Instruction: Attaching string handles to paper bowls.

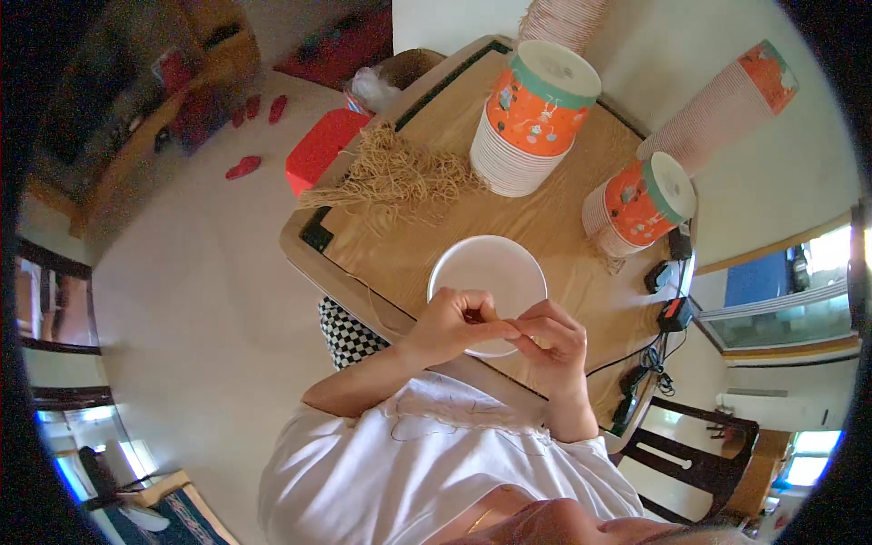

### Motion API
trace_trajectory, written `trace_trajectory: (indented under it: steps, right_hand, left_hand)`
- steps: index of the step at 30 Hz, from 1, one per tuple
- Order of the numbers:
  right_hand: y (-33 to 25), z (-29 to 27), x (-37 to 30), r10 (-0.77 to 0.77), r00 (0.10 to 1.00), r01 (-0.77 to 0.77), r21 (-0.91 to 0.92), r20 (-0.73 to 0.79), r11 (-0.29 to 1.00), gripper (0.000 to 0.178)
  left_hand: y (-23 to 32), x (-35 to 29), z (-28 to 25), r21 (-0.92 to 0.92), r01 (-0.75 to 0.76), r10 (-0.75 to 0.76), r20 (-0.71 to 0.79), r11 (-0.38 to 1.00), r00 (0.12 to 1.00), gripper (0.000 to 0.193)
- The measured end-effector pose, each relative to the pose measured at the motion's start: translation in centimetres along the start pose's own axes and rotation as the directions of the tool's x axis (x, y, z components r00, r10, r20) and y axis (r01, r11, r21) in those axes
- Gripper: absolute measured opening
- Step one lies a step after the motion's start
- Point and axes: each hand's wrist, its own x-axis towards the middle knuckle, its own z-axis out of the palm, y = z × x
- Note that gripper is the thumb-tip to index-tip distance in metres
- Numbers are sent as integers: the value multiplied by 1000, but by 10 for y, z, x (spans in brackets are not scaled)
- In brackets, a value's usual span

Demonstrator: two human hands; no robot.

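Over a white paper tub [486,263] at the table's near edge, my left hand [454,322] and my right hand [552,343] meet fingertip to fingertip. Both are pinched closed. Whatever lies between the fingers is too small to make out. The tub's open mouth faces up, and my hands cover its near rim. A tangled heap of tan twine [391,177] spreads over the table's far left corner. One loose strand trails along the left edge near my left forearm. Thin strands also lie across the white cloth [454,409] below my hands.
Nested orange-and-green paper tubs [540,118] stand upside down at the back, with a shorter stack [636,204] to their right. Black adapters and cables [675,313] line the right edge. A red stool [327,145] sits past the left corner; a dark chair [681,459] stands lower right.
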Motion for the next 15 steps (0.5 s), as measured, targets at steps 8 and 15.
trace_trajectory:
  steps: [8,15]
  right_hand:
    - [6,8,-6,-96,978,101,19,-185,995,9]
    - [1,19,-6,267,908,-145,356,-322,923,12]
  left_hand:
    - [-5,-2,-1,-52,-30,30,-5,998,1000,23]
    - [-20,-4,-7,-188,2,-13,-55,982,998,19]
